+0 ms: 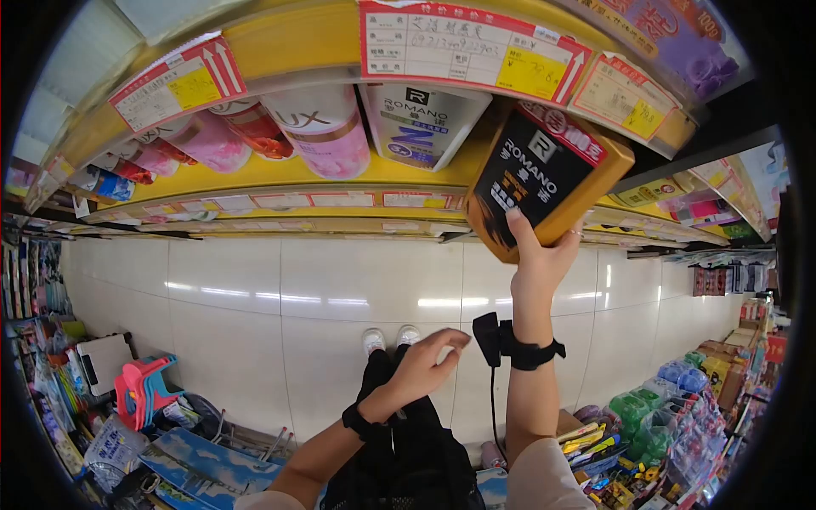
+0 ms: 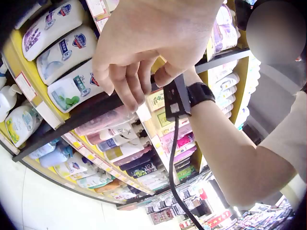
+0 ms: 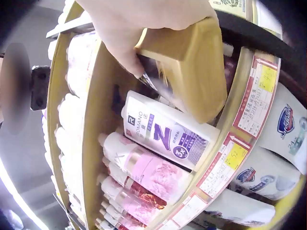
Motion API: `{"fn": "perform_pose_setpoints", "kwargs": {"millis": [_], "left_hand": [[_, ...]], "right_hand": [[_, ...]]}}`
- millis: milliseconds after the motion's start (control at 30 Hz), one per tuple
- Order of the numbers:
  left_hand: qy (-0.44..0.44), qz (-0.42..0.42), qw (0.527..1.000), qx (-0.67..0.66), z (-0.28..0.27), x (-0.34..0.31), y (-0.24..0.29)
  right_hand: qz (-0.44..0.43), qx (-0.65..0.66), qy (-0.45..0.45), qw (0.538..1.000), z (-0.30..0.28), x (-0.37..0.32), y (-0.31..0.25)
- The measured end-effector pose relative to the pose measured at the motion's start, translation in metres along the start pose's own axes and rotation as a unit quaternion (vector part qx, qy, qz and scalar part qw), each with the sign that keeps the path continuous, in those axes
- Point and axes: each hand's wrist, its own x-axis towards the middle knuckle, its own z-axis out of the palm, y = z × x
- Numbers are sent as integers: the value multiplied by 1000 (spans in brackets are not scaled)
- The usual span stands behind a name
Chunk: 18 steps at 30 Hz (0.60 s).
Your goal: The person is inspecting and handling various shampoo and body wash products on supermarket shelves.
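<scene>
My right hand (image 1: pixel 544 259) grips the base of a golden bottle (image 1: pixel 565 183) with a black ROMANO label, the thumb across its front. The bottle tilts at the right end of a yellow shelf row, and its broad golden base (image 3: pixel 204 72) faces the right wrist camera. Beside it on the shelf stands a white ROMANO bottle (image 1: pixel 416 132) with a purple Z, then a pink-and-white bottle (image 1: pixel 323 136). Below, in front of the body, hangs my left hand (image 1: pixel 422 365), its fingers loosely bent with nothing in them.
Price tags (image 1: pixel 472 51) line the shelf edge. A black shelf divider (image 1: pixel 680 153) runs close to the golden bottle's right. White Safeguard bottles (image 2: pixel 64 52) fill the neighbouring bay. Pink and blue stools (image 1: pixel 144 391) and wrapped drink bottles (image 1: pixel 654 408) stand behind the person on the tiled floor (image 1: pixel 229 340).
</scene>
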Motion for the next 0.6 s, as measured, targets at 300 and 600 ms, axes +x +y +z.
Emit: {"fn": "perform_pose_setpoints", "kwargs": {"millis": [300,600], "left_hand": [[120,22,992,-29,-44,38,31],[55,-28,980,-188,-33,54,29]], "right_hand": [[167,78,-23,983,-41,-48,-8],[298,117,-93,943,-67,-94,13]]}}
